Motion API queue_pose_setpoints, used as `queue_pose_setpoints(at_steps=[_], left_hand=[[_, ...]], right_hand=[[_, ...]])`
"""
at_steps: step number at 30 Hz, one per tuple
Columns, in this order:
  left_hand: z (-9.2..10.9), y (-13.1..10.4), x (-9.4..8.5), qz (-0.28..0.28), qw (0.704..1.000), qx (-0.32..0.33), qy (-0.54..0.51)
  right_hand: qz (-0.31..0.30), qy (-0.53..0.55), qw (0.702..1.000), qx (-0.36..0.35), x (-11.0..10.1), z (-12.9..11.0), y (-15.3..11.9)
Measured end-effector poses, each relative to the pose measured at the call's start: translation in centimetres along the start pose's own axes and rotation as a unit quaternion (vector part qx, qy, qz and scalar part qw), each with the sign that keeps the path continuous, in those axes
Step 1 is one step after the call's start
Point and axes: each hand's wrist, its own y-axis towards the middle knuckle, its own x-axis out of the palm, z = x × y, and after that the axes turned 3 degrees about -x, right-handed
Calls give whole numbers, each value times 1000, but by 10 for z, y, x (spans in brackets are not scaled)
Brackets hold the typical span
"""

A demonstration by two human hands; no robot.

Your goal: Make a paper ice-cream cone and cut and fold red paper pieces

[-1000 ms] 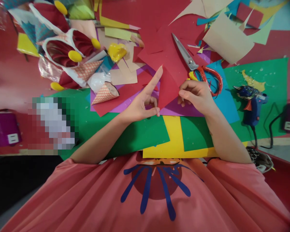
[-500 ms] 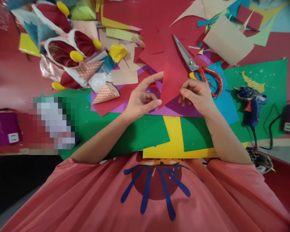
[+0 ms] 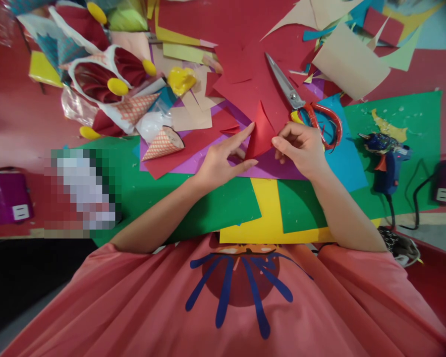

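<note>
A folded red paper piece stands between my two hands above the purple sheet. My right hand pinches its right edge between thumb and fingers. My left hand has thumb and forefinger spread apart at the paper's left side, the fingertips close to it or touching it. Scissors with red handles lie just beyond my right hand, blades partly apart and pointing up and left. A small red folded scrap lies beyond my left hand. The patterned cone rests to the left.
Red pleated pieces with yellow ovals pile up at the far left. A blue glue gun with a black cord lies at the right. Paper offcuts cover the back right. Green sheets lie under my forearms.
The red paper has tilted and its fold has opened, showing an inner side. My left thumb and forefinger have straightened and moved slightly right. My right hand has shifted a little left.
</note>
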Motion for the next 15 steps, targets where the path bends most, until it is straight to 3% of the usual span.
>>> queue_pose_setpoints(at_steps=[5, 11, 15], left_hand=[[4, -1, 0, -15, 993, -69, -96], [8, 1, 2, -28, 986, -70, -148], [-2, 7, 2, 34, 982, -31, -181]], right_hand=[[-17, -7, 1000, -4, 0, 0, -1], [-20, 5, 1000, -6, -1, -2, 0], [-27, 7, 1000, -9, -1, 0, 1]])
